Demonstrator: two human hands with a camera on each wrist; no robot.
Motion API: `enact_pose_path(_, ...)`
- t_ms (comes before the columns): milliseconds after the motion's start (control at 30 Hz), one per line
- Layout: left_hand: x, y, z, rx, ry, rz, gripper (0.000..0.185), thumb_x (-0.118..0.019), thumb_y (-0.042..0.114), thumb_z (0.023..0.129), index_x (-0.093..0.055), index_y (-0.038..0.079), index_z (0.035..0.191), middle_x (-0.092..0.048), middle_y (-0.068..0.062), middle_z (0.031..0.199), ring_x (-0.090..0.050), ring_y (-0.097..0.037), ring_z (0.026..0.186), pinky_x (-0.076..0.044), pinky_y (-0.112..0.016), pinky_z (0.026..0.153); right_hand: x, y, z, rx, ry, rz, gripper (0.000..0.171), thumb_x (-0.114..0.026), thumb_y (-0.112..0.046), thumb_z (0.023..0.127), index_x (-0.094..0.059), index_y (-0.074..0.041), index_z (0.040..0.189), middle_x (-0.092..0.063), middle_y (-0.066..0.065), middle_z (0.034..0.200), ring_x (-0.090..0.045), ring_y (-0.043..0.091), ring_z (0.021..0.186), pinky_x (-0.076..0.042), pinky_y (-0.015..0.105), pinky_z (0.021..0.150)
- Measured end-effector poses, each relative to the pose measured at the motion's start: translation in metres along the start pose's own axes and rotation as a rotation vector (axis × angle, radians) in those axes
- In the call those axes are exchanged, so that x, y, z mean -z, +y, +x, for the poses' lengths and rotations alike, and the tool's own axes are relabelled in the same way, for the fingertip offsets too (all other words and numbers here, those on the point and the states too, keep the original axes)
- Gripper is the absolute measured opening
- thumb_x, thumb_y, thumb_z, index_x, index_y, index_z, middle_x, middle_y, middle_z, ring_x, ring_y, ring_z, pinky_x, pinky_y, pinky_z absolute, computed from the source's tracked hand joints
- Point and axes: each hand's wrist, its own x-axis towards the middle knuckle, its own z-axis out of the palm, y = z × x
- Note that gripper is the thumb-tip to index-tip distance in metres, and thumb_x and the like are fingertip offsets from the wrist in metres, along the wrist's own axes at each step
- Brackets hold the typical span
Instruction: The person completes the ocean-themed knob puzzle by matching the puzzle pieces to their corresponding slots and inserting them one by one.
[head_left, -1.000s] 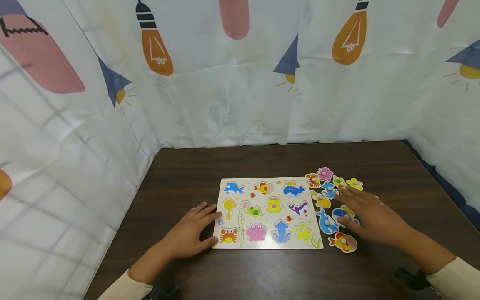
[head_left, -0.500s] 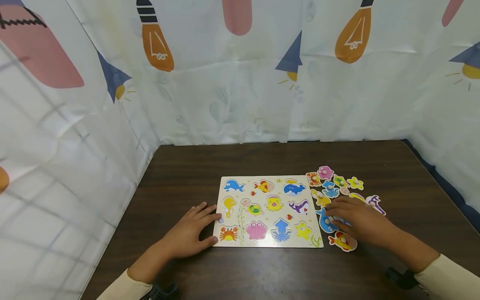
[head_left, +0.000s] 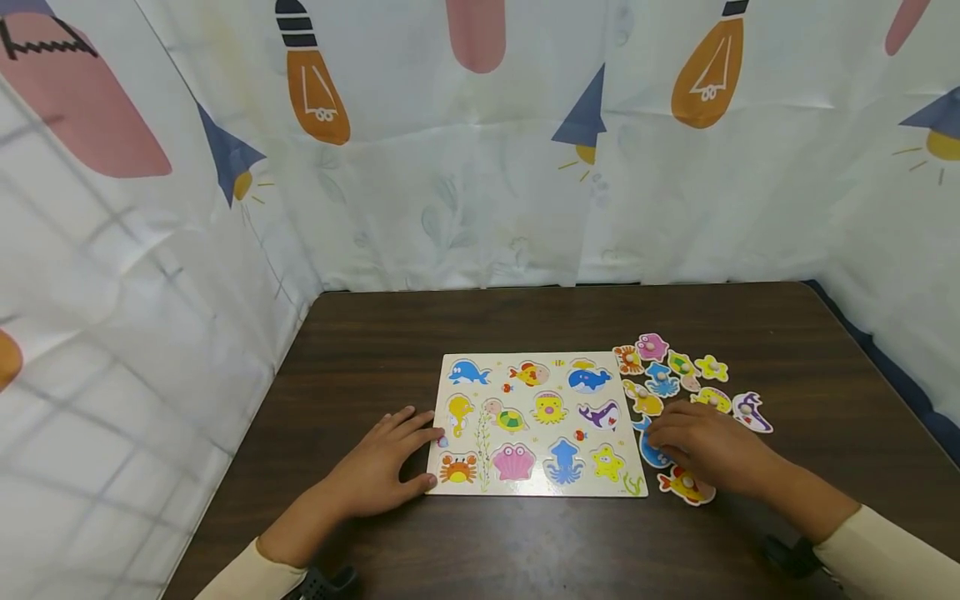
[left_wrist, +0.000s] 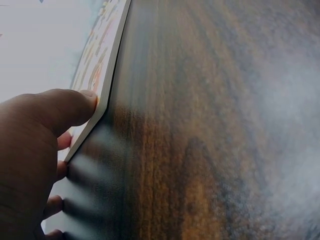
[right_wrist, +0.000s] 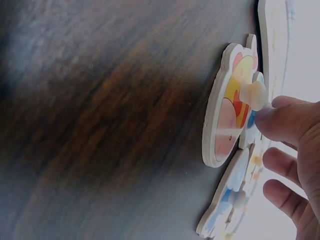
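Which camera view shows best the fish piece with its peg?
The right wrist view: the fish piece fills it, peg clear, beside the right hand. The head view shows it small. The left wrist view misses it.

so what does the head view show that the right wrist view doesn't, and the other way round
Only the head view shows the whole pale wooden puzzle board with its printed sea animals, the left hand resting at its left edge, and the patterned curtains.
Only the right wrist view shows the small wooden peg on the round orange fish piece, edge-on.
Both show the right hand, that fish piece, the loose blue piece and the dark wooden table.
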Motion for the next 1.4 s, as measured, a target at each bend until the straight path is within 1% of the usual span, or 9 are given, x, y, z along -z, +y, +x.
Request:
enact_pose_path(233,0.002,0.002,0.000,-0.003,-0.004,0.009,0.066,-0.072,0.049,0.091,-0.054,0.023,0.149,-0.040,-0.004,0.161,-0.026,-0.034,0.152,-0.020,-0.060,0.121,-0.001,-0.002,0.001,-0.047,-0.020,0.056,0.033,-0.089,-0.006,0.077,-0.077,-0.027,0.100,-0.069,-0.019,0.099,-0.062,0.011,0.095,-0.059,0.040,0.082)
enact_pose_path(333,0.002,0.001,0.000,0.000,-0.007,0.015,0.066,-0.072,0.050,0.092,-0.054,0.023,0.149,-0.040,-0.003,0.161,-0.026,-0.034,0.152,-0.020,-0.060,0.121,-0.001,-0.002,0.002,-0.035,-0.015,0.071,0.033,-0.088,-0.004,0.077,-0.076,-0.027,0.097,-0.068,-0.019,0.097,-0.061,0.008,0.091,-0.059,0.038,0.080)
enact_pose_path(500,0.002,0.000,0.000,0.001,-0.009,0.019,0.066,-0.072,0.051,0.092,-0.053,0.023,0.150,-0.040,-0.003,0.161,-0.026,-0.034,0.152,-0.020,-0.060,0.121,0.001,0.000,0.006,0.009,0.020,0.086,0.033,-0.088,-0.004,0.076,-0.076,-0.026,0.096,-0.067,-0.021,0.093,-0.056,0.005,0.082,-0.056,0.030,0.071)
enact_pose_path(567,0.001,0.000,0.000,0.002,-0.009,0.022,0.066,-0.071,0.051,0.092,-0.053,0.023,0.150,-0.040,-0.004,0.161,-0.026,-0.034,0.152,-0.020,-0.060,0.121,0.003,0.002,0.008,0.016,0.030,0.076,0.032,-0.089,-0.005,0.076,-0.076,-0.025,0.096,-0.067,-0.021,0.092,-0.055,0.004,0.082,-0.056,0.030,0.070)
enact_pose_path(700,0.000,-0.001,0.000,0.000,-0.005,0.034,0.067,-0.071,0.051,0.092,-0.053,0.024,0.150,-0.040,-0.003,0.161,-0.026,-0.034,0.152,-0.020,-0.060,0.121,0.006,0.004,0.011,0.009,0.032,0.037,0.029,-0.090,-0.009,0.076,-0.077,-0.025,0.096,-0.067,-0.021,0.092,-0.059,0.005,0.084,-0.058,0.032,0.073)
enact_pose_path(867,0.000,-0.001,0.000,-0.005,-0.002,0.035,0.068,-0.072,0.050,0.091,-0.053,0.023,0.150,-0.040,-0.003,0.161,-0.027,-0.035,0.151,-0.021,-0.061,0.120,0.009,0.005,0.016,0.011,0.077,-0.019,0.025,-0.092,-0.015,0.075,-0.077,-0.024,0.094,-0.067,-0.019,0.089,-0.059,0.005,0.083,-0.057,0.030,0.071)
enact_pose_path(933,-0.001,-0.001,0.001,-0.006,-0.004,0.036,0.067,-0.072,0.050,0.091,-0.053,0.023,0.150,-0.039,-0.003,0.161,-0.027,-0.035,0.151,-0.021,-0.061,0.120,0.009,0.005,0.017,0.002,0.087,-0.023,0.025,-0.092,-0.017,0.076,-0.078,-0.024,0.094,-0.068,-0.019,0.090,-0.060,0.006,0.084,-0.057,0.030,0.070)
enact_pose_path(1133,-0.002,-0.002,0.001,-0.004,-0.005,0.033,0.067,-0.072,0.051,0.091,-0.053,0.024,0.150,-0.039,-0.003,0.161,-0.027,-0.035,0.151,-0.021,-0.061,0.120,0.009,0.003,0.025,-0.048,0.054,-0.037,0.021,-0.090,-0.024,0.079,-0.079,-0.024,0.097,-0.070,-0.016,0.092,-0.063,0.008,0.088,-0.058,0.032,0.073)
enact_pose_path(1400,-0.002,-0.002,0.000,-0.003,-0.002,0.028,0.067,-0.071,0.052,0.092,-0.053,0.025,0.150,-0.039,-0.002,0.161,-0.026,-0.034,0.152,-0.021,-0.061,0.120,0.012,-0.005,0.036,-0.094,0.060,-0.064,0.020,-0.090,-0.025,0.079,-0.080,-0.025,0.097,-0.070,-0.014,0.092,-0.064,0.009,0.088,-0.057,0.031,0.070)
